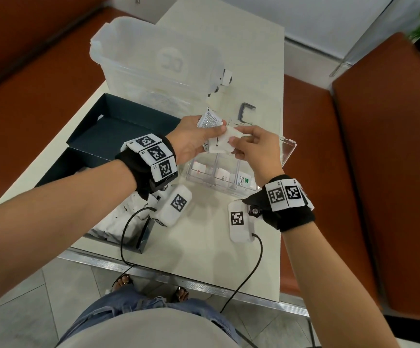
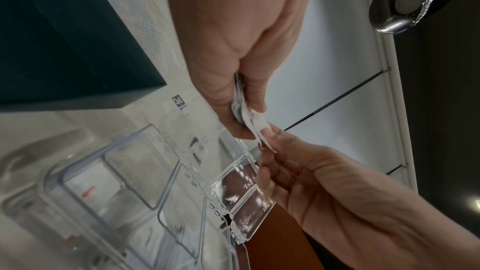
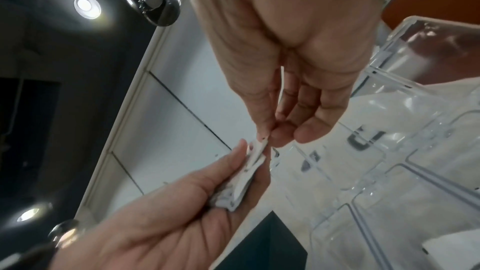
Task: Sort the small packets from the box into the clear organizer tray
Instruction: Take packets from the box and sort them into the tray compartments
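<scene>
Left hand (image 1: 191, 139) grips a small stack of white packets (image 1: 210, 123); right hand (image 1: 256, 146) pinches the front packet (image 1: 222, 144) by its edge, both above the clear organizer tray (image 1: 288, 153). Packets white, crumpled, with tiny print too small to read. The dark box (image 1: 118, 126) sits left of the tray, partly hidden by the left arm.

even, fairly bright indoor light in the head view, with soft shadows on the table (image 1: 204, 247) below the hands. its edges bend and smear, the far corner blurred. both wrist views are softer: round ceiling lamps (image 3: 87, 6) flare against a dark ceiling, glare glints on the clear organizer tray (image 2: 241, 202) under the grip, near skin out of focus
</scene>
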Demonstrator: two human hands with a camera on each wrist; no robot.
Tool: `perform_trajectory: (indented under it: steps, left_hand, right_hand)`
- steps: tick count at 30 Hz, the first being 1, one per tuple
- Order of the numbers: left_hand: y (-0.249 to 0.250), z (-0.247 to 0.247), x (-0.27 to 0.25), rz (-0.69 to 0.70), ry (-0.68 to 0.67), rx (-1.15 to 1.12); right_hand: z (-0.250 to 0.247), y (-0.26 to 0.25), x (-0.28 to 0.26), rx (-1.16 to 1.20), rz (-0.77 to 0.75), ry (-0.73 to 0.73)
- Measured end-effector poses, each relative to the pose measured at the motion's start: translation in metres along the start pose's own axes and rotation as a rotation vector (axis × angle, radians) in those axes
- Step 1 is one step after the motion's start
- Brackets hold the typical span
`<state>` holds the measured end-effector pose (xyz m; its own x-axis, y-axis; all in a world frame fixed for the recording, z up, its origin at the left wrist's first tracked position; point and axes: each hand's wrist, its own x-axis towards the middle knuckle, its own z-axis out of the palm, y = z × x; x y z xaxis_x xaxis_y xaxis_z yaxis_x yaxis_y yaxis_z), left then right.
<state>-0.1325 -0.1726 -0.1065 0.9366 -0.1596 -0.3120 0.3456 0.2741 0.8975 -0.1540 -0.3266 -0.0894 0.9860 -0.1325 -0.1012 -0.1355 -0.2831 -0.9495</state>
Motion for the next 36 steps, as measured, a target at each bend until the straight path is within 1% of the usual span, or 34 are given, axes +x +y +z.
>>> perform_trajectory:
  steps: [2, 4, 6, 7, 10, 14, 19, 26, 28, 31, 33, 36]
  left_hand:
    - [-0.001, -0.001, 0.000, 0.003, 0.017, -0.004]
    - [-0.001, -0.001, 0.000, 0.016, 0.017, -0.005]
    - [-0.001, -0.001, -0.001, 0.016, 0.004, -0.008]
    - [0.000, -0.001, -0.002, 0.010, -0.009, -0.008]
    - [0.000, 0.004, -0.002, -0.015, -0.032, 0.010]
    - [0.001, 0.004, -0.003, -0.013, -0.008, 0.020]
    - [0.002, -0.005, -0.003, -0.018, 0.006, -0.027]
    - [0.003, -0.008, 0.000, -0.010, 0.004, -0.002]
    - [0.000, -0.007, 0.000, 0.014, 0.004, 0.024]
    - [-0.004, -0.006, 0.000, 0.098, 0.038, 0.071]
    - [-0.006, -0.006, -0.001, 0.134, 0.056, 0.073]
    - [-0.005, -0.005, -0.002, 0.121, 0.039, 0.044]
  right_hand:
    - [-0.008, -0.003, 0.003, 0.063, 0.025, 0.004]
    - [-0.013, -0.005, 0.004, 0.139, 0.066, -0.081]
    - [-0.012, -0.006, 0.002, 0.120, 0.094, -0.171]
    - [-0.010, -0.007, 0.001, 0.079, 0.091, -0.190]
    - [-0.001, -0.008, -0.001, 0.014, 0.085, -0.185]
    - [0.000, -0.008, 0.001, -0.024, 0.096, -0.171]
    - [-0.003, -0.010, 0.000, 0.043, 0.108, -0.198]
    - [0.000, -0.009, 0.001, 0.050, 0.136, -0.201]
    - [0.003, -0.008, 0.001, 0.054, 0.134, -0.195]
    - [0.007, -0.005, 0.002, 0.076, 0.141, -0.178]
    - [0.007, -0.004, 0.002, 0.087, 0.153, -0.199]
    - [0.007, -0.002, 0.002, 0.148, 0.178, -0.245]
